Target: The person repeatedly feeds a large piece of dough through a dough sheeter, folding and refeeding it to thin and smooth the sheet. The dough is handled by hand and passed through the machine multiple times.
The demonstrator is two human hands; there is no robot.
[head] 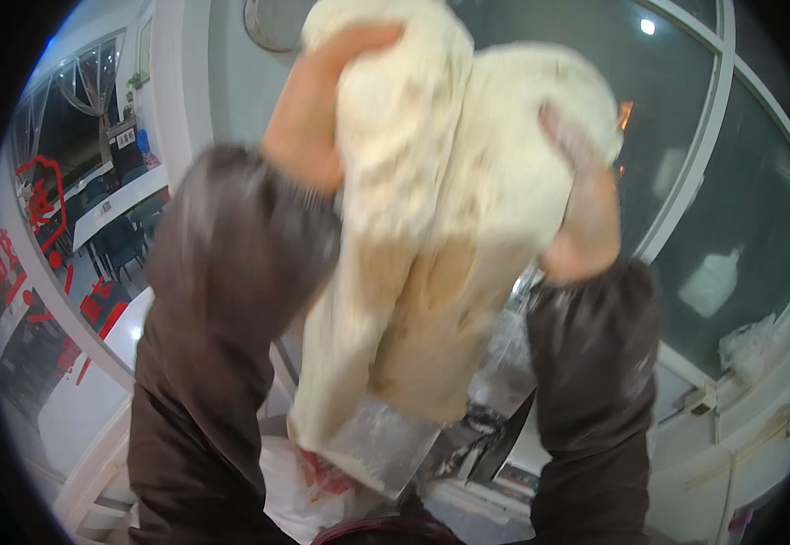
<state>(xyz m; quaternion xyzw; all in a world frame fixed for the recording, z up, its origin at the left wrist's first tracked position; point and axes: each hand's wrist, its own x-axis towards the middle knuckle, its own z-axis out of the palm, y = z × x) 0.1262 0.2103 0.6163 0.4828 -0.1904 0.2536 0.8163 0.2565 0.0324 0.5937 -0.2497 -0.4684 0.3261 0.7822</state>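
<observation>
A large mass of pale dough point(436, 157) hangs in front of me, raised high and folded into two thick lobes. My left hand point(327, 88) grips the left lobe, its thumb side on the near face. On the right lobe, my right hand point(582, 184) holds the edge, fingers dusted with flour and partly hidden behind the dough. The dough's lower part stretches down in shadow towards a floured metal surface point(388, 443); whether it touches that surface cannot be made out. Dark brown sleeves cover both forearms.
A glass window with white frames point(688, 218) stands at the right, a plastic bag point(749, 347) by its sill. Left, a glass pane with red writing point(95, 300) shows tables point(119, 204) and chairs point(122, 248) beyond. A white bag point(293, 477) lies low, near the metal surface.
</observation>
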